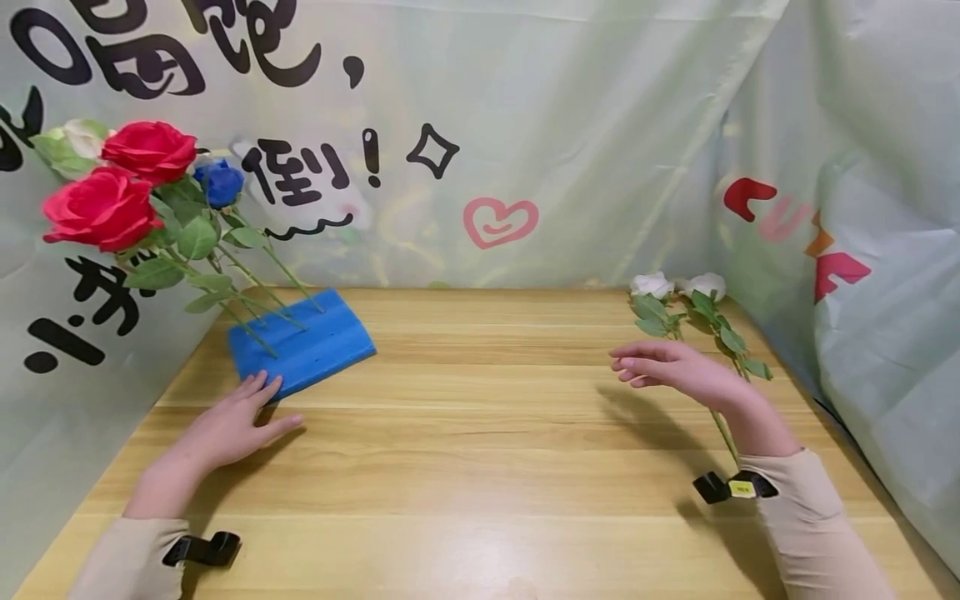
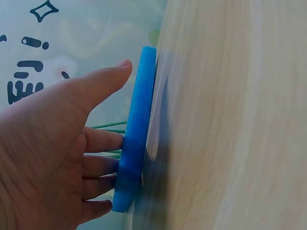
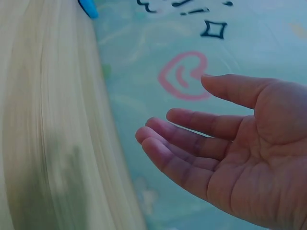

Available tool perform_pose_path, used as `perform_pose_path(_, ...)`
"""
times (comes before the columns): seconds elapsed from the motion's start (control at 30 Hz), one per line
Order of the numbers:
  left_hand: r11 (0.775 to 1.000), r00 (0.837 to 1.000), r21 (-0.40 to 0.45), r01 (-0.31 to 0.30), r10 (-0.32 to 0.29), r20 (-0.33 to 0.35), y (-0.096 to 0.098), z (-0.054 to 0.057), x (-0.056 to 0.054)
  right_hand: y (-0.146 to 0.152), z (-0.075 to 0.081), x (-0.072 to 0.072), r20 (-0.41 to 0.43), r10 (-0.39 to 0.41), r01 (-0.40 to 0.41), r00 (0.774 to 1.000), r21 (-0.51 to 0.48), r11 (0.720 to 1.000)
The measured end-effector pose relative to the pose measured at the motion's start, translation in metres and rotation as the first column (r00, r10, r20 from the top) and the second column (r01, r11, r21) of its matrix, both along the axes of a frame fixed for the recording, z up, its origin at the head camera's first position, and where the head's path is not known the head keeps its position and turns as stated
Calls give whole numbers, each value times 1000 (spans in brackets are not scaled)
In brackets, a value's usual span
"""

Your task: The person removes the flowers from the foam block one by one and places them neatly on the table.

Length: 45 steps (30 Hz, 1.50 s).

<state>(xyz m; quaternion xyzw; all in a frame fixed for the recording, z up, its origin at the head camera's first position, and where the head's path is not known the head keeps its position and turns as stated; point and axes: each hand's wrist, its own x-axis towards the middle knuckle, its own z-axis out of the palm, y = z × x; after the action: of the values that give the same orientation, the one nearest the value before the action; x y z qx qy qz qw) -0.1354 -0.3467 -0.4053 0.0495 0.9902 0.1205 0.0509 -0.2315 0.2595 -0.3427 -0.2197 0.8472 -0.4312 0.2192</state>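
Note:
A blue foam slab (image 1: 330,346) lies on the left part of the wooden table, with several artificial stems stuck upright in it, leaning left. They bear two red roses (image 1: 105,208), a blue rose (image 1: 219,183) and a whitish one (image 1: 84,140) behind. My left hand (image 1: 225,425) rests its fingertips on the slab's near left edge, thumb spread away. From the side, the left wrist view shows those fingers (image 2: 103,139) against the slab's top face. My right hand (image 1: 678,371) hovers over the table's right side, palm empty, fingers slightly bent, overlapping the stems of two white roses (image 1: 652,286).
The white roses lie along the right side of the wooden table (image 1: 480,467). Pale printed cloth (image 1: 585,125) hangs behind the table and at both sides. Each wrist carries a small black camera (image 1: 202,550) on a strap.

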Motion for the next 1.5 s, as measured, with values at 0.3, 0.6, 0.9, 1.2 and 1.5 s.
perform_pose_path(0.3,1000,1000,-7,-3,3,-4,2,0,1,-46,-6,-16,7,97,-96,995,-13,995)
perform_pose_path(0.6,1000,1000,-11,-1,1,-4,3,0,0,-91,-10,-23,-8,175,-175,984,12,984)
perform_pose_path(0.9,1000,1000,-6,-16,16,7,1,0,4,-137,-17,-33,-28,226,-225,974,22,974)
perform_pose_path(1.2,1000,1000,-6,-19,19,4,0,-2,5,-183,-24,-40,-30,276,-277,961,-16,961)
perform_pose_path(1.5,1000,1000,-11,-20,20,12,1,-1,2,-228,-29,-42,-64,305,-309,950,-67,949)
